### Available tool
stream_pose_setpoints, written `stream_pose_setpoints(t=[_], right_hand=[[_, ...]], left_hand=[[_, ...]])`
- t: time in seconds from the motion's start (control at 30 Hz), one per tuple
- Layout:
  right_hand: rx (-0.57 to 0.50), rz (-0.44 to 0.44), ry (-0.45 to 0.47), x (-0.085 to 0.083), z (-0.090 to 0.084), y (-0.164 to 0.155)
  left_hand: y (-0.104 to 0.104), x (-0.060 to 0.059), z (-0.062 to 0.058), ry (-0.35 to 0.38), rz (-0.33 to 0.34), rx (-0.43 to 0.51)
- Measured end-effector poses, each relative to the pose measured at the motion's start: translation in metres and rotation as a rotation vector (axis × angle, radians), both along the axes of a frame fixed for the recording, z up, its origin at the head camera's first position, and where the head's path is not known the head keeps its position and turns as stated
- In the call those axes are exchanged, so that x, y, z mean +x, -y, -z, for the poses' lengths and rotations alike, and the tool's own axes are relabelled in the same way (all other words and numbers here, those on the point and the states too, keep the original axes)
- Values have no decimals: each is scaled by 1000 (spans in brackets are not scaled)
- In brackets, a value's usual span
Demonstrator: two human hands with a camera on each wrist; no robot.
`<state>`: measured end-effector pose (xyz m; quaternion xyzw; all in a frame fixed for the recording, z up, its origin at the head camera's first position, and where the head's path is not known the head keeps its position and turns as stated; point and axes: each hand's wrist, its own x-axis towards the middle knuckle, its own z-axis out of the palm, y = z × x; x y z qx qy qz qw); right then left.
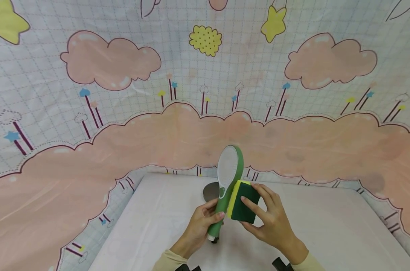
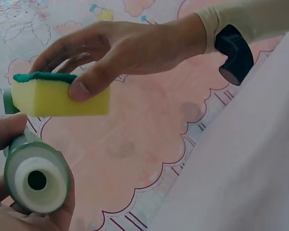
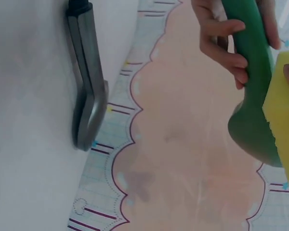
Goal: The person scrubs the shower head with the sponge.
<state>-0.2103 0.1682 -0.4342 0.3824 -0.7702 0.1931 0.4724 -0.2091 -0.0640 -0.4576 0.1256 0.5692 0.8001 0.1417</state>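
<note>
My left hand (image 1: 199, 226) grips the handle of a green shower head (image 1: 229, 177) with a white face, held upright above the white table (image 1: 164, 226). In the left wrist view the handle's open white end (image 2: 37, 179) faces the camera. My right hand (image 1: 270, 220) pinches a yellow sponge with a dark green scouring side (image 1: 244, 202) and holds it against the right side of the shower head. The right wrist view shows the green handle (image 3: 253, 62) in the left hand's fingers, with the yellow sponge (image 3: 285, 110) against its back.
A second, grey shower head (image 3: 86, 82) lies on the white table behind the hands; in the head view its round head (image 1: 210, 191) shows behind the green one. A cartoon cloud cloth (image 1: 177, 124) hangs close behind the table.
</note>
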Motion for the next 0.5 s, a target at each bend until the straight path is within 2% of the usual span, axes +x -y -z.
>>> stream_pose_setpoints(t=[0.5], right_hand=[[-70, -7, -36, -4, -15, -8]], left_hand=[[11, 2, 7, -46, 28, -45]])
